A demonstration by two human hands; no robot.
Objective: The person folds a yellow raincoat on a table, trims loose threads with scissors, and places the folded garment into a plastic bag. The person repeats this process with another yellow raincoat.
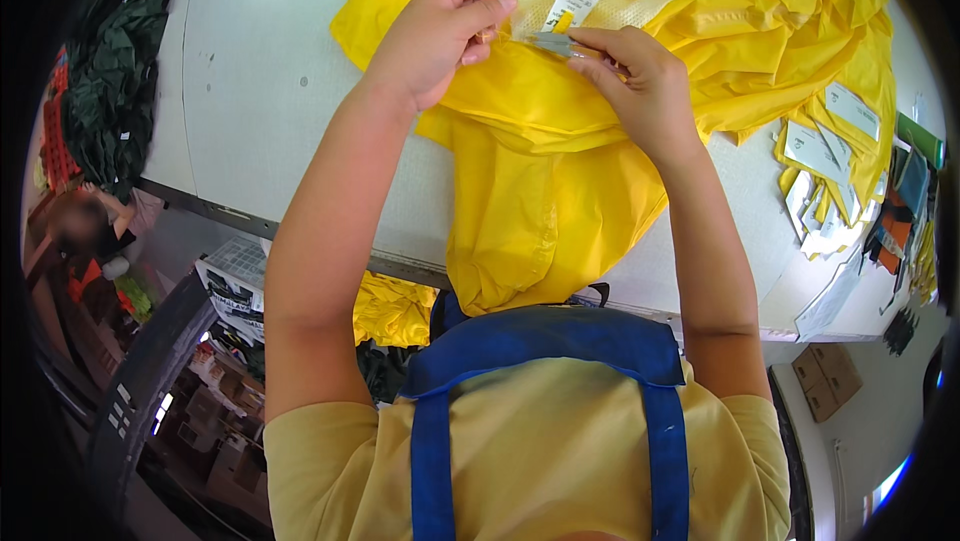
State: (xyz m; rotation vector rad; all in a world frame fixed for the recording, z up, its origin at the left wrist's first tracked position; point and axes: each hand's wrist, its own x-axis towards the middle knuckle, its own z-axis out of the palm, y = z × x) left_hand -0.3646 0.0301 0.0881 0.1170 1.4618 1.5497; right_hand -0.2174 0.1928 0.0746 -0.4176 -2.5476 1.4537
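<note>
A yellow garment (pixel 560 181) lies spread over the light table and hangs over its front edge; a pale mesh lining shows near the top. My right hand (pixel 640 76) is closed on small metal thread snips (pixel 552 42), their blades pointing left toward my other hand. Just beyond the snips a white label (pixel 574 1) lies on the mesh. My left hand (pixel 450 31) is pinched shut above the garment, beside the snips' tips. Something thin, perhaps a thread or the fabric's edge, is at its fingertips; I cannot make it out.
White printed tags (pixel 815 151) lie at the table's right on yellow fabric. Dark green fabric (pixel 112 71) is heaped at the far left. Under the front edge sits more yellow fabric (pixel 390 309). Another person (pixel 85 226) is off to the left. Cardboard boxes (pixel 826 381) stand at the lower right.
</note>
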